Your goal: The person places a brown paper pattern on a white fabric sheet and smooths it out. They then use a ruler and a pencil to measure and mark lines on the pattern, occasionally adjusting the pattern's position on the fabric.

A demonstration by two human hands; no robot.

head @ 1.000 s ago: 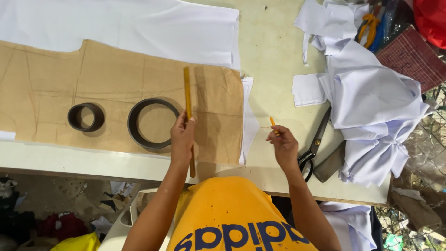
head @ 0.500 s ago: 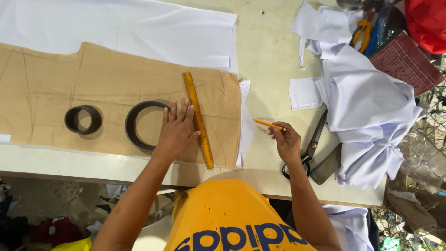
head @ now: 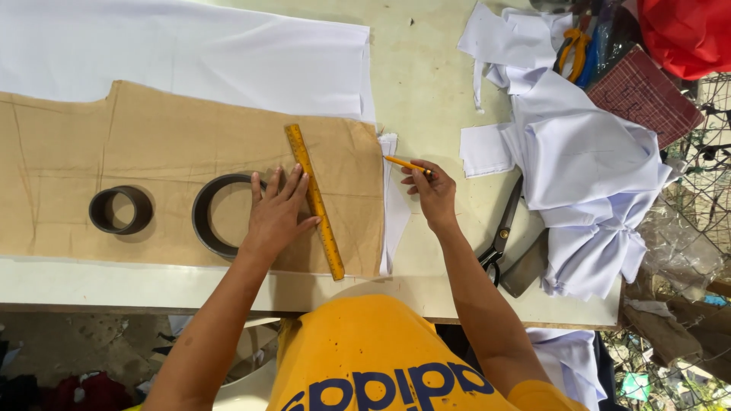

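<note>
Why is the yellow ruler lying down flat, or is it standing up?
Lying flat. The yellow ruler rests slantwise on the brown paper pattern, pressed by the left hand.

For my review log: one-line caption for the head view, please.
Left hand pins a yellow ruler on brown pattern paper; right hand holds a pencil.

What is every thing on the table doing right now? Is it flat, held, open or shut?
Left hand: open, pressing the ruler.
Yellow ruler: flat, slanted on the brown paper pattern.
Right hand: closed round a pencil.
Black scissors: lying untouched; blades look shut.
Two dark rings: resting on the pattern.
White cloth: spread flat.
</note>
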